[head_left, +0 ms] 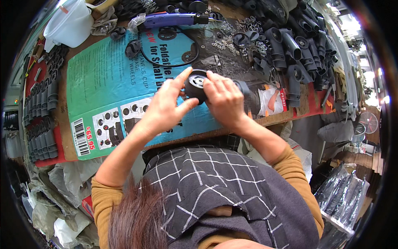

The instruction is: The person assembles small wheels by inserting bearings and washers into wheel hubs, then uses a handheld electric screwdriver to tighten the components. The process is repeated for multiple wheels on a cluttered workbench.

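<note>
Between my two hands, above the near half of the printed cardboard sheet [93, 89], is a round black plastic fitting [195, 92] with a pale metal ring in its centre. My left hand [166, 104] holds its left side between the fingers and the thumb. My right hand [226, 98] is wrapped round its right side, fingertips on the top near the ring. A black tube-like end [241, 87] shows just past the right hand; I cannot tell if it belongs to the same fitting.
A purple electric screwdriver [170, 20] lies across the back with its black cable [198, 54] looped on the sheet. Small metal rings [226, 45] are scattered behind my hands. Black tube fittings [306, 52] are heaped right; more stand in rows [39, 103] left. A white bucket [69, 25] stands back left.
</note>
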### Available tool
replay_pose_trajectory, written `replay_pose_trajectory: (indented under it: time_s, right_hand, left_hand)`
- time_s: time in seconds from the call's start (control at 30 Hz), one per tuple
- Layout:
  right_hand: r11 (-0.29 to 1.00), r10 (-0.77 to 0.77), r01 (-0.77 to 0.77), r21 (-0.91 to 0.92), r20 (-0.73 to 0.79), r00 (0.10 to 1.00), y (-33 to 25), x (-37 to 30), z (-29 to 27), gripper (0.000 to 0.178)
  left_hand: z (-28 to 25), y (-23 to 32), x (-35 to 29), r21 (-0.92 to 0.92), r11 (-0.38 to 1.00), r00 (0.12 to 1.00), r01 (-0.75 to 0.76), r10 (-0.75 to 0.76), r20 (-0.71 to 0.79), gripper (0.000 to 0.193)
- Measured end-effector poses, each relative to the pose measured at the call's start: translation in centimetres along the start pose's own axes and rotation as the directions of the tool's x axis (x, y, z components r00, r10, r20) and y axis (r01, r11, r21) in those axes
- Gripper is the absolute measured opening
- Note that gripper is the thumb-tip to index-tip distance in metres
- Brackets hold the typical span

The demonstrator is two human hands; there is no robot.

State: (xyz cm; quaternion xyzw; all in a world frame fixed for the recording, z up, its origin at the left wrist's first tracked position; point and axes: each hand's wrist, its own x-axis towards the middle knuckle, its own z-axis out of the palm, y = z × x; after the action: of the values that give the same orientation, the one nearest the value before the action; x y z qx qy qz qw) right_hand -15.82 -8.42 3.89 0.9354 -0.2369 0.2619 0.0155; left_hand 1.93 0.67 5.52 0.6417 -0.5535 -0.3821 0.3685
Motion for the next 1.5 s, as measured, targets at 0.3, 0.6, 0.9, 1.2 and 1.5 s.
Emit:
replay_pose_trajectory:
  time_s: [0.3,0.6,0.9,1.2,1.5]
  right_hand:
    - [0.978,0.103,-0.111,0.177,0.055,0.993,-3.0,-2.0,0.6,0.019]
    - [0.000,0.334,-0.779,0.627,0.735,0.591,2.5,1.1,1.6,0.023]
    - [0.947,0.216,-0.218,0.236,0.036,0.976,9.5,7.5,6.8,0.011]
    - [0.895,0.325,-0.368,0.253,0.194,0.925,8.0,8.3,5.9,0.013]
    - [0.716,0.266,-0.461,0.525,0.404,0.875,0.4,3.1,0.6,0.010]
  left_hand:
    - [5.2,-3.6,2.3,0.011,0.967,0.882,-0.253,0.236,-0.407,0.053]
    - [4.1,-3.7,2.6,0.069,0.969,0.910,-0.239,0.248,-0.333,0.047]
    - [4.4,-2.3,2.2,-0.103,0.990,0.949,-0.095,0.059,-0.309,0.047]
    - [4.4,-2.7,2.5,-0.052,0.987,0.926,-0.149,0.121,-0.357,0.050]
    - [5.2,-3.6,2.4,0.001,0.980,0.886,-0.198,0.180,-0.427,0.058]
